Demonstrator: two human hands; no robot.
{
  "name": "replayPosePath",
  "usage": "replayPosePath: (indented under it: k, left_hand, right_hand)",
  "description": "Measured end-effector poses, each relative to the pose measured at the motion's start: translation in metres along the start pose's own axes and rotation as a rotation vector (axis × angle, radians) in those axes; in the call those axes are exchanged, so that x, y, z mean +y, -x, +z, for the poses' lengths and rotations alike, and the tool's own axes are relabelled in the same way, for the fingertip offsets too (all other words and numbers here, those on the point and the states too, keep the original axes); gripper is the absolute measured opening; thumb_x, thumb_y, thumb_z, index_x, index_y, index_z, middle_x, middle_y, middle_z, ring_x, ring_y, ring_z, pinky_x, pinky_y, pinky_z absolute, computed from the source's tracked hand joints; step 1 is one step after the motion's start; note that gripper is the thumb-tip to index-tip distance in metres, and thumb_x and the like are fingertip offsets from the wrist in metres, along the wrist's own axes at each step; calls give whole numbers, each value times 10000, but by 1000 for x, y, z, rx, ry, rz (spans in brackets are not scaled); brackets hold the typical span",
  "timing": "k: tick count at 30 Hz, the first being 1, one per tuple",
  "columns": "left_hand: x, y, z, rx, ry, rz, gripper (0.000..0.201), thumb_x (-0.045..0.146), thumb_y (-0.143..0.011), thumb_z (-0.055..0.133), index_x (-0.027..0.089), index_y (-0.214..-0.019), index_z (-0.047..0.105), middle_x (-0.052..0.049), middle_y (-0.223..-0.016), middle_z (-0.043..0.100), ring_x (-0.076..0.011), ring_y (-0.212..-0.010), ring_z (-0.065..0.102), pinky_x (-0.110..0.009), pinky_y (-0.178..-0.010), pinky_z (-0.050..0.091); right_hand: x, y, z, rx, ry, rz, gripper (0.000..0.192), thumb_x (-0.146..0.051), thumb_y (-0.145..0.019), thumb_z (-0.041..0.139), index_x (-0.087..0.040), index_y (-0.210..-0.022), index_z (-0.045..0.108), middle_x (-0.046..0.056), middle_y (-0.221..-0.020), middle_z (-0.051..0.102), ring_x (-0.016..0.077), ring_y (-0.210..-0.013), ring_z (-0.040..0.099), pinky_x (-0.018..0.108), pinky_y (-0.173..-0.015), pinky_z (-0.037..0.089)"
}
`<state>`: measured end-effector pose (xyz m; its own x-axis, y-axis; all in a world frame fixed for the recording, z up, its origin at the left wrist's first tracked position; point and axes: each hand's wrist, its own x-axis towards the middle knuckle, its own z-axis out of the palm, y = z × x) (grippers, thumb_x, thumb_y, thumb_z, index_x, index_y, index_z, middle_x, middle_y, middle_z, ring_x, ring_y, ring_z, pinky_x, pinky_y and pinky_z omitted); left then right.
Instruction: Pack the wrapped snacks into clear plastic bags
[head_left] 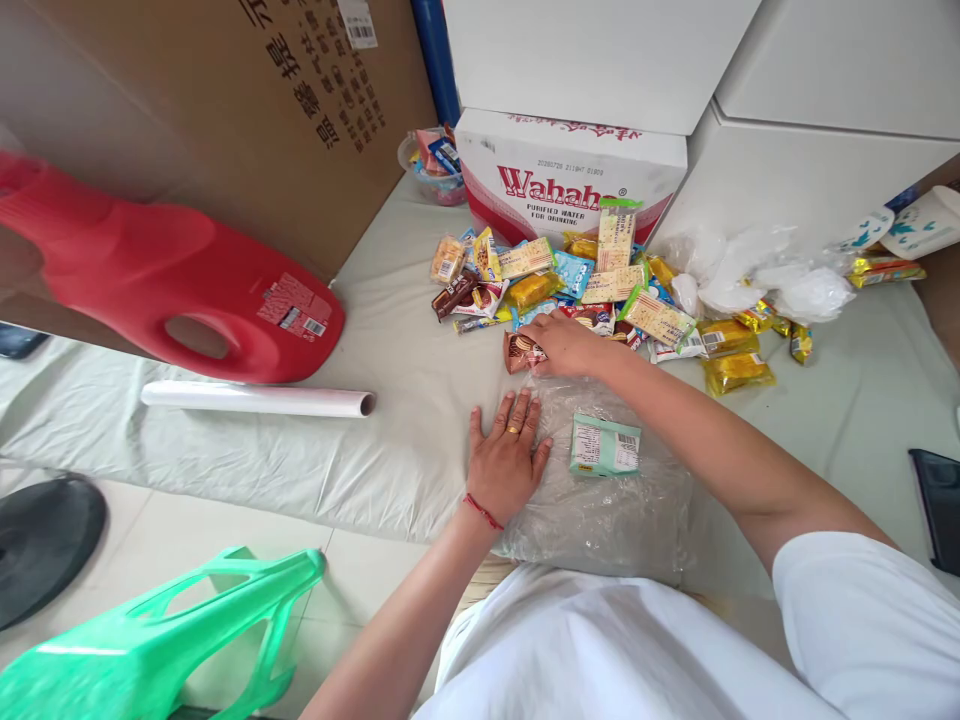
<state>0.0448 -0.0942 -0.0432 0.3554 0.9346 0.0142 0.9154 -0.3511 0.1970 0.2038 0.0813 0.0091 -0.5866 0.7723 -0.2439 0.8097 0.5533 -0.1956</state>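
Overhead, the left hand [507, 458] is lying flat, grip wide, pressing a clear plastic bag [607, 500] on the white sheet [390, 330]. The right hand [566, 345] is closing its grip on a brown snack packet [520, 352] at the edge of the snack pile [600, 285]. A green packet [604, 446] is resting on the bag.

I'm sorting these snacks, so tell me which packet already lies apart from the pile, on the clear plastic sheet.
The pale green packet, label side up, lies alone on the clear plastic sheet, beside the left hand. The other packets sit heaped by the Wahaha box.
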Motion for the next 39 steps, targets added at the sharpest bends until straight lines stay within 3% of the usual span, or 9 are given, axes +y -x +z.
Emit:
replayPosePath:
  k: [5, 10, 15, 19, 23, 28, 30, 34, 39]
  left_hand:
    - [0, -1, 0, -1, -8, 9, 596, 462, -1058, 284, 216, -1596, 358, -99, -1658, 342, -293, -1551, 311, -667, -1255, 141]
    - [0, -1, 1, 12, 6, 9, 597, 460, -1056, 287, 214, -1595, 364, -110, -1648, 362, -298, -1549, 314, -663, -1259, 117]
    - [-2, -1, 1, 7, 18, 16, 587, 449, -1060, 274, 215, -1589, 375, -109, -1652, 354, -286, -1556, 301, -661, -1260, 108]
    - [-1, -2, 0, -3, 7, 12, 598, 457, -1063, 251, 206, -1594, 360, -124, -1647, 359, -295, -1547, 319, -688, -1246, 119]
    - [0, -4, 1, -18, -15, 9, 602, 453, -1060, 249, 208, -1601, 347, -132, -1645, 360, -307, -1542, 328, -703, -1236, 134]
    - [2, -5, 1, -15, -43, 1, 591, 444, -1058, 250, 223, -1596, 355, -124, -1645, 362, -313, -1537, 339, -717, -1219, 180]
    - [3, -5, 1, -13, -49, -2, 587, 440, -1056, 259, 225, -1593, 360, -124, -1646, 361, -315, -1534, 344, -716, -1215, 195]
    - [4, -5, -1, -13, -53, -1, 590, 435, -1055, 264, 212, -1593, 359, -132, -1647, 357, -309, -1534, 344, -708, -1216, 200]
    - [4, -6, -1, -15, -53, -4, 586, 432, -1055, 259, 212, -1587, 371, -127, -1649, 359, -306, -1537, 339, -699, -1220, 198]
  right_hand:
    - [-4, 10, -5, 1, -137, 207, 460, -410, -779, 781, -121, -1115, 656, 176, -1166, 646, 328, -1085, 593, 376, -910, 455]
    - [10, 74, -22, 454, -659, 184, 455, -504, -826, 725, -199, -1145, 617, 90, -1108, 659, 262, -978, 620, 387, -859, 509]
    - [18, 161, -1, 215, -1513, 315, 539, -701, -850, 635, -239, -1128, 647, 75, -961, 718, 211, -737, 640, 343, -632, 514]
    - [17, 196, 23, 300, -1681, 468, 422, -519, -838, 671, -241, -1155, 692, 75, -1044, 733, 216, -842, 677, 316, -634, 533]
    - [9, 206, 24, 457, -1497, 493, 408, -388, -823, 575, -243, -1189, 683, 73, -1131, 726, 271, -974, 692, 408, -774, 587]
    - [-14, 216, 35, 738, -553, 332, 414, -222, -898, 561, -310, -1295, 641, 102, -1253, 654, 322, -1183, 588, 532, -1012, 508]
    - [-25, 222, 52, 704, -320, 192, 438, -161, -942, 500, -331, -1324, 630, 107, -1270, 647, 311, -1189, 570, 520, -1038, 484]
    - [-35, 233, 84, 487, -173, 20, 558, -89, -910, 487, -356, -1389, 587, 96, -1312, 635, 314, -1126, 573, 522, -988, 490]
    - [-35, 232, 80, 406, -121, -7, 510, -182, -910, 554, -297, -1406, 578, 124, -1363, 600, 339, -1112, 539, 541, -925, 469]
